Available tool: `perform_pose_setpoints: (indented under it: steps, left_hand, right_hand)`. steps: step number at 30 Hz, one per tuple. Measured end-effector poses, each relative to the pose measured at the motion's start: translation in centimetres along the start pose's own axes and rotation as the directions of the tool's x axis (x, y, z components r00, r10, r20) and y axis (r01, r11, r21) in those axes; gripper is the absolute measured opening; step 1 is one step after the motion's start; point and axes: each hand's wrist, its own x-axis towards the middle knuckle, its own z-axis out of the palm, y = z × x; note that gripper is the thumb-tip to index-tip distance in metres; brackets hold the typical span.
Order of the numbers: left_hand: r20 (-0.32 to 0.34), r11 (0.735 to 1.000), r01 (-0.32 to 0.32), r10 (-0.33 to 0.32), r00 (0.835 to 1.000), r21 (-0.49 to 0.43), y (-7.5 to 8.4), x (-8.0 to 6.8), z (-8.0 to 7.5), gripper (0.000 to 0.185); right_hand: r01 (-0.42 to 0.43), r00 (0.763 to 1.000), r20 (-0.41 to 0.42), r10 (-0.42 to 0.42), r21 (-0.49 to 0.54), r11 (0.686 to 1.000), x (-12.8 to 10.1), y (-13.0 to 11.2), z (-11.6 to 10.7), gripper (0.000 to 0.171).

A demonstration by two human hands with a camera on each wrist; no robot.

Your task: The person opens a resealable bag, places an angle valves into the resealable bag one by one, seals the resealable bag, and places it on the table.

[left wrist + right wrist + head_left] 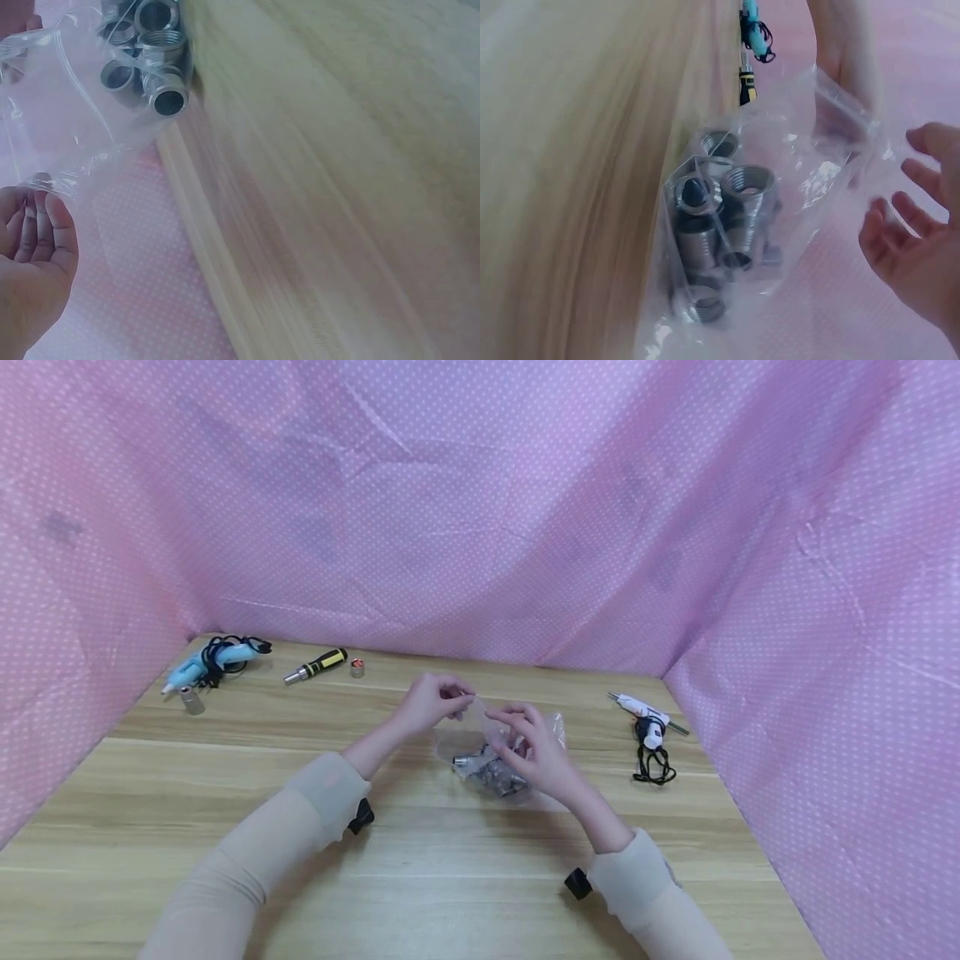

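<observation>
— Where's the bag?
— The clear zip bag (501,752) of threaded metal fittings (491,770) sits mid-frame on the wooden bench (450,860); left hand (431,700) pinches its top edge.
— And the right hand (534,752)?
— Fingers loosely spread at the bag, partly hiding it. Pink dotted cloth (480,510) behind.

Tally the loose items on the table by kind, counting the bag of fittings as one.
Glue guns: 2 (blue, white)
Screwdriver: 1
Clear bag of metal fittings: 1
Loose metal fittings: 2 (one, another)
Total: 6
</observation>
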Motion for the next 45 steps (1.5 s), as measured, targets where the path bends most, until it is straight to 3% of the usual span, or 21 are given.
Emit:
perform_pose_setpoints:
  steps: [3, 5, 10, 13, 21, 28, 33, 38, 45]
  left_hand:
    - [-0.006, 1.000, 0.004, -0.004, 1.000, 0.001, 0.1, 0.1, 0.0, 0.012]
    - [-0.008, 1.000, 0.005, -0.005, 1.000, 0.003, 0.2, 0.2, -0.1, 0.011]
    - [-0.003, 1.000, 0.014, -0.014, 1.000, 0.019, 0.7, 0.4, -0.2, 0.011]
    - [0.004, 0.999, 0.020, -0.020, 1.000, 0.028, 1.0, 0.5, -0.2, 0.011]
    - [0.009, 0.999, 0.034, -0.035, 0.999, 0.004, 0.9, 0.4, -0.7, 0.013]
    - [0.021, 0.999, 0.039, -0.039, 0.999, 0.000, 1.4, 0.1, -1.7, 0.014]
    - [0.014, 1.000, 0.006, -0.006, 1.000, 0.029, 2.8, -0.3, -2.6, 0.012]
    - [-0.016, 0.995, -0.063, 0.065, 0.998, 0.082, 5.5, -0.7, -4.1, 0.009]
    - [-0.045, 0.977, -0.034, 0.045, 0.998, 0.212, 9.9, -1.7, -7.0, 0.010]
  right_hand:
    - [0.088, 0.996, -0.018, -0.091, -0.123, 0.988, -0.6, -1.0, 0.2, 0.037]
    - [0.124, 0.992, 0.011, -0.125, -0.191, 0.974, -0.9, -1.7, 0.7, 0.035]
    - [0.100, 0.987, 0.150, -0.057, -0.295, 0.950, -0.9, -2.4, 2.7, 0.036]
    - [0.067, 0.984, 0.179, -0.007, -0.329, 0.942, -0.7, -2.0, 3.7, 0.032]
    - [0.012, 0.987, 0.159, 0.018, -0.188, 0.982, -0.5, -0.9, 3.7, 0.010]
    - [0.073, 0.989, 0.138, -0.061, -0.085, 0.994, -0.7, -1.6, 1.6, 0.012]
    - [0.121, 0.990, 0.085, -0.116, -0.060, 0.991, -0.8, -2.4, -0.6, 0.019]
    - [0.178, 0.983, 0.050, -0.176, -0.028, 0.984, -0.2, -3.2, -3.8, 0.016]
    - [0.242, 0.965, -0.094, -0.246, -0.059, 0.969, 2.1, -3.2, -9.2, 0.022]
